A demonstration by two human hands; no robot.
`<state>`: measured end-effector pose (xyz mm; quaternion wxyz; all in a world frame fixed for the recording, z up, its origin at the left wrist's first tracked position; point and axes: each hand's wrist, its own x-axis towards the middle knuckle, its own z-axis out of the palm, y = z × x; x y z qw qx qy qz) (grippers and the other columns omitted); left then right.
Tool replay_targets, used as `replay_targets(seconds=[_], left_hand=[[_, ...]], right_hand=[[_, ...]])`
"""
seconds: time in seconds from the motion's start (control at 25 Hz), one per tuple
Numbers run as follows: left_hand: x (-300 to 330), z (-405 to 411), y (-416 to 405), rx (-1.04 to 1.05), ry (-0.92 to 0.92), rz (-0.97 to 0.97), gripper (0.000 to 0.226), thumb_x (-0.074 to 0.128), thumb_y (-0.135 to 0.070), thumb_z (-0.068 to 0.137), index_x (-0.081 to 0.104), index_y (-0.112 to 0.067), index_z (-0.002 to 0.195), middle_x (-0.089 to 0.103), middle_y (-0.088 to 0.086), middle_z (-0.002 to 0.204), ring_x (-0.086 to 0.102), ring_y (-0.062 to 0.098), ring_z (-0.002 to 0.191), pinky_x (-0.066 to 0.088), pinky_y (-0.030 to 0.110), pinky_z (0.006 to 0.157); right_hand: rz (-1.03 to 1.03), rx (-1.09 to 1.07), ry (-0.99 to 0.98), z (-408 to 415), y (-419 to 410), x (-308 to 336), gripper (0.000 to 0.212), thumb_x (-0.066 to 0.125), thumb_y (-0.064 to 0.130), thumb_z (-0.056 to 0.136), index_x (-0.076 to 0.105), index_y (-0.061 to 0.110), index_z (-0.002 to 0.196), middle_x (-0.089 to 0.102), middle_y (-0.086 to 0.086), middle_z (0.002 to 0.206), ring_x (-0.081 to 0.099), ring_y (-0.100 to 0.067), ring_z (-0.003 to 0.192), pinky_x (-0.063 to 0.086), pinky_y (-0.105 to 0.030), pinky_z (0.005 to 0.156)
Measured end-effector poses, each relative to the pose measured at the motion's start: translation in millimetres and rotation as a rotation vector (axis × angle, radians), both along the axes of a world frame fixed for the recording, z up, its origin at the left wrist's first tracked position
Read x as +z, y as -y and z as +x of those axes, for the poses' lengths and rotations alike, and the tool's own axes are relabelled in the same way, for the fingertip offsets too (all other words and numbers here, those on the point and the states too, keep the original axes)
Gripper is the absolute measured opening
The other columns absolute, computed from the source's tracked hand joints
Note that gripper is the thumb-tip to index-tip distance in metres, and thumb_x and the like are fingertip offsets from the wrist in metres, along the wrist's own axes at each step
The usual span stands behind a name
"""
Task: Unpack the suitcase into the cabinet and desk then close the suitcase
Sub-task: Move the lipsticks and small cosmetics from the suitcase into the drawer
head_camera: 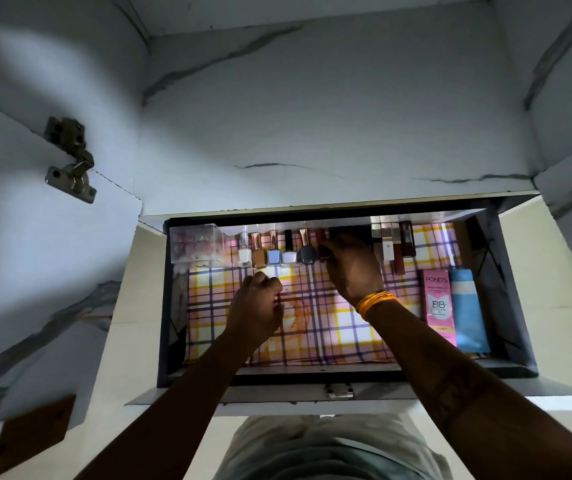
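Pink carton (439,306), lying at the right end of the drawer (343,370), just left of a blue tube (468,313): reads "POND'S" at its top, "BB+ CREAM" mid-face. Smaller print on the carton illegible. No other legible text.

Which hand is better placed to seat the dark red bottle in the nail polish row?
Right. The right hand already grips the dark red bottle beside the grey polish bottle, at the row's end. The left hand is curled nearer the front, apparently holding nothing.
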<state>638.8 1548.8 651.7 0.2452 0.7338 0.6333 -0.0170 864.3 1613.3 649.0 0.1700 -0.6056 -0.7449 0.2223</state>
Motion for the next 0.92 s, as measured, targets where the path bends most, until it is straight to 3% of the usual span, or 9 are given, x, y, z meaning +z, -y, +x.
replay_targets(seconds=[0.16, 0.32, 0.44, 0.6, 0.72, 0.92], left_hand=[[-0.6, 0.6, -1.0, -0.01, -0.005, 0.063, 0.033, 0.065, -0.036, 0.095, 0.063, -0.019, 0.123, 0.058, 0.003, 0.124, 0.051, 0.022, 0.118, 0.049, 0.032, 0.089], [-4.8, 0.5, -0.7, 0.092, 0.1, 0.052, 0.024, 0.075, -0.033, 0.089, 0.069, -0.019, 0.108, 0.064, 0.002, 0.108, 0.059, 0.019, 0.105, 0.055, 0.032, 0.084], [5.2, 2.2, -5.1, 0.272, 0.356, -0.054, 0.014, 0.076, -0.022, 0.092, 0.072, -0.017, 0.105, 0.072, -0.002, 0.104, 0.07, 0.016, 0.094, 0.06, 0.037, 0.085], [40.9, 5.2, -23.4, 0.601, 0.661, -0.309, 0.016, 0.071, -0.023, 0.097, 0.072, -0.027, 0.113, 0.072, -0.005, 0.113, 0.07, 0.018, 0.106, 0.057, 0.04, 0.097], [79.4, 10.9, -27.4, 0.803, 0.957, -0.23, 0.014, 0.072, -0.018, 0.097, 0.074, -0.022, 0.11, 0.078, 0.004, 0.109, 0.074, 0.026, 0.104, 0.06, 0.047, 0.094], [145.2, 23.2, -13.1, 0.949, 1.232, 0.037, 0.02, 0.07, -0.021, 0.098, 0.075, -0.017, 0.117, 0.08, 0.006, 0.108, 0.077, 0.02, 0.1, 0.06, 0.039, 0.084]], right_hand=[[0.0, -0.039, 0.025, -8.2, 1.6, -3.7, 0.036, 0.072, 0.008, 0.085, 0.072, 0.013, 0.121, 0.066, -0.017, 0.118, 0.066, -0.04, 0.105, 0.058, -0.043, 0.085], [-0.015, -0.126, -0.015, -11.0, 4.4, 0.4, 0.041, 0.069, 0.004, 0.083, 0.068, 0.015, 0.122, 0.065, -0.013, 0.119, 0.066, -0.036, 0.102, 0.06, -0.042, 0.082], [0.033, -0.176, -0.11, -9.2, 10.5, 12.6, 0.032, 0.068, 0.002, 0.082, 0.07, 0.013, 0.112, 0.067, -0.012, 0.112, 0.066, -0.031, 0.097, 0.059, -0.038, 0.078], [-0.141, -0.243, -0.321, -5.0, 5.9, 35.8, 0.015, 0.073, 0.015, 0.086, 0.075, 0.013, 0.1, 0.075, -0.006, 0.099, 0.07, -0.028, 0.095, 0.058, -0.046, 0.085], [-0.247, -0.253, -0.492, -7.1, -3.3, 65.7, 0.008, 0.073, 0.017, 0.088, 0.076, 0.024, 0.092, 0.077, 0.008, 0.089, 0.073, -0.014, 0.087, 0.06, -0.043, 0.083], [-0.349, -0.065, -0.818, -31.8, -9.8, 150.2, 0.007, 0.075, 0.01, 0.093, 0.078, 0.012, 0.099, 0.079, -0.004, 0.09, 0.073, -0.014, 0.08, 0.058, -0.034, 0.072]])
